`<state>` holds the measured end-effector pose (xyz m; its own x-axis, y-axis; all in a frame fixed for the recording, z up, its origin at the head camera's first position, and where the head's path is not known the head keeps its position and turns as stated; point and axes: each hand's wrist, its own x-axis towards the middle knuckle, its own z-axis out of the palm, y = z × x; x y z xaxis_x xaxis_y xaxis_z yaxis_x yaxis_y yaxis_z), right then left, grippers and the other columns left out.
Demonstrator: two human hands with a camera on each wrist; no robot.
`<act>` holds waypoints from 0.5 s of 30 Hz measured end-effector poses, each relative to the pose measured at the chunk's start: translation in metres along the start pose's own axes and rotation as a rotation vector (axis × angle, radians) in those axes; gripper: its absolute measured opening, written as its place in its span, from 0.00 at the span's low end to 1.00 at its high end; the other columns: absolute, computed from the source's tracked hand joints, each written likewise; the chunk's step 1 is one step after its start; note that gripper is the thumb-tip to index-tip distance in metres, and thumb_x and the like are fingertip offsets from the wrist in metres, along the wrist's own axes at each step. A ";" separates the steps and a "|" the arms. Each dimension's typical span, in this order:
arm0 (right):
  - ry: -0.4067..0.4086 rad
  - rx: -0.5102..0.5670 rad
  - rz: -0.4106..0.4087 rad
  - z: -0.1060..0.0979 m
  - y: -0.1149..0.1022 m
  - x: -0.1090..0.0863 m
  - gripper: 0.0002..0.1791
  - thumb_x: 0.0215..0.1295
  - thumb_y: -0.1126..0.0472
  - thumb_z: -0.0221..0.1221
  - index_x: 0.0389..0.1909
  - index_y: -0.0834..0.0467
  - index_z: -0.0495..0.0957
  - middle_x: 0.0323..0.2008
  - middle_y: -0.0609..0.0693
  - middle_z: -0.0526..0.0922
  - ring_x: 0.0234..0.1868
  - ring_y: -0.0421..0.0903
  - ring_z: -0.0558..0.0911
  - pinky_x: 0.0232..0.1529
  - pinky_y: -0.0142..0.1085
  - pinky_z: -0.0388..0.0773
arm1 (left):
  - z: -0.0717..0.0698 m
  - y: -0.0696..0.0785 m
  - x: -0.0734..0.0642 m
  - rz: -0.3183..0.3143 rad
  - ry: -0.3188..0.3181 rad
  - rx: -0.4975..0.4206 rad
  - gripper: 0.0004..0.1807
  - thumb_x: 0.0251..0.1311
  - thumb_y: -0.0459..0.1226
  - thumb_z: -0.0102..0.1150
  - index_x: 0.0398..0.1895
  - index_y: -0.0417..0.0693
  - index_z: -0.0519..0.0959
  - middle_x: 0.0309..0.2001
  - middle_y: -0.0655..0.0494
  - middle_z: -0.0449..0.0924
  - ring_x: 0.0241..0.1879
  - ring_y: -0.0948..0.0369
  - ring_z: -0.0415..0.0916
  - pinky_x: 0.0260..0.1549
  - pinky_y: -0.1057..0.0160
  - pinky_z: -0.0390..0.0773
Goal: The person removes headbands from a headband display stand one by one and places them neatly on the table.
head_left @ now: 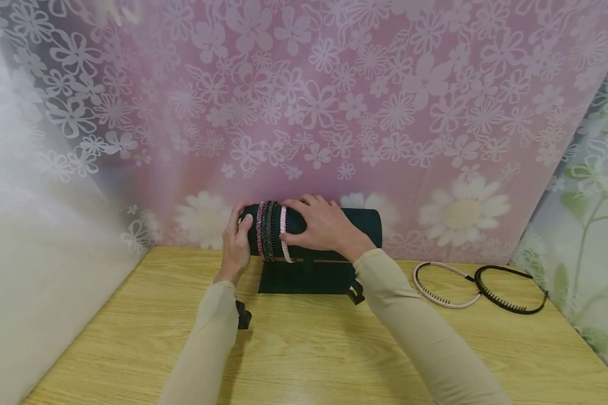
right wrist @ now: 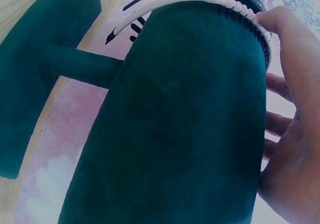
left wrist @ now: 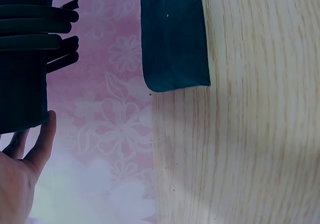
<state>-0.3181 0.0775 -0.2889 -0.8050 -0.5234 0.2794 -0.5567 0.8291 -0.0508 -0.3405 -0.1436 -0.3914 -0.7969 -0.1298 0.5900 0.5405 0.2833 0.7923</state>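
A dark green velvet display stand (head_left: 354,225) has a thick padded roll on a flat base. My left hand (head_left: 237,239) holds the roll's left end, thumb in front and fingers behind; fingertips show at that end in the left wrist view. Around the roll near that hand sit a pink glittery headband (head_left: 259,230) and dark headbands (head_left: 268,230), side by side. To their right, a pale pink toothed headband (head_left: 284,225) arches over the roll. My right hand (head_left: 324,225) holds this one, thumb at its front and forefinger higher up, the other fingers behind the roll.
On the wooden table (head_left: 294,349), a pink toothed headband (head_left: 443,304) and a black toothed headband (head_left: 512,309) lie at the right, ends overlapping. A pink flowered curtain (head_left: 365,112) hangs right behind the stand. White fabric (head_left: 40,225) walls the left side.
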 end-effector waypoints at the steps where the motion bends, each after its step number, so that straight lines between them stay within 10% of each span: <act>1: -0.001 0.001 0.003 0.000 0.001 0.000 0.43 0.62 0.29 0.60 0.76 0.40 0.64 0.68 0.52 0.74 0.67 0.56 0.74 0.66 0.60 0.70 | 0.001 -0.005 0.001 0.005 0.006 0.006 0.23 0.79 0.49 0.40 0.70 0.56 0.71 0.63 0.54 0.77 0.55 0.53 0.75 0.58 0.49 0.71; 15: 0.008 0.011 0.007 -0.002 0.003 -0.006 0.43 0.62 0.29 0.60 0.76 0.42 0.66 0.68 0.53 0.74 0.66 0.56 0.75 0.66 0.61 0.70 | 0.001 -0.003 0.000 -0.010 -0.002 0.003 0.23 0.79 0.47 0.38 0.71 0.57 0.70 0.65 0.52 0.76 0.58 0.52 0.74 0.63 0.47 0.70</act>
<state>-0.3147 0.0836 -0.2884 -0.8074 -0.5158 0.2864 -0.5532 0.8306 -0.0635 -0.3422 -0.1434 -0.3940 -0.8030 -0.1305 0.5815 0.5315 0.2845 0.7979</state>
